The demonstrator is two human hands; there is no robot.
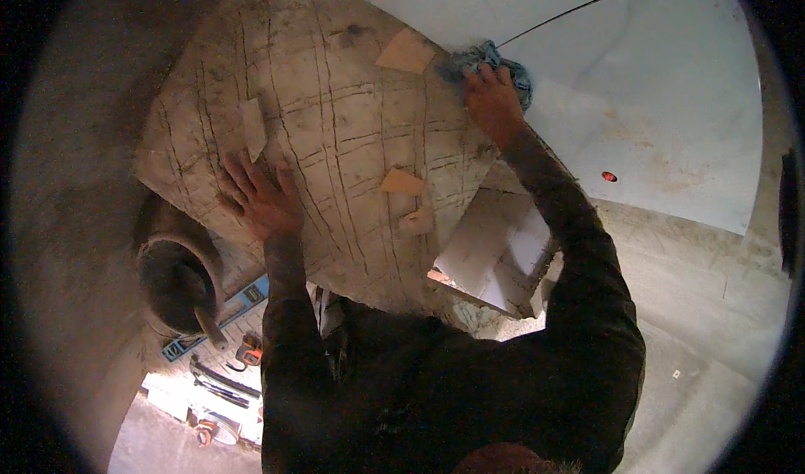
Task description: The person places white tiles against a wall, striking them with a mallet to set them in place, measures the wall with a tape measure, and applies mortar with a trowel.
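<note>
My left hand lies with fingers spread on a rough brown surface scored with crossing lines. Just beyond its fingertips is a small pale rectangular piece. Reaching forward and right, my right hand grips a crumpled blue-grey rag. The rag rests where the scored surface meets a glossy white tile panel. Brownish smears and a small red spot mark that panel. Several tan flat pieces, one of them a square, sit on the scored surface.
A dark bucket with a handled tool in it stands at the lower left. Beside it are a blue spirit level, an orange-and-black tape measure and other hand tools. Under my right arm is a boxy block with a light top.
</note>
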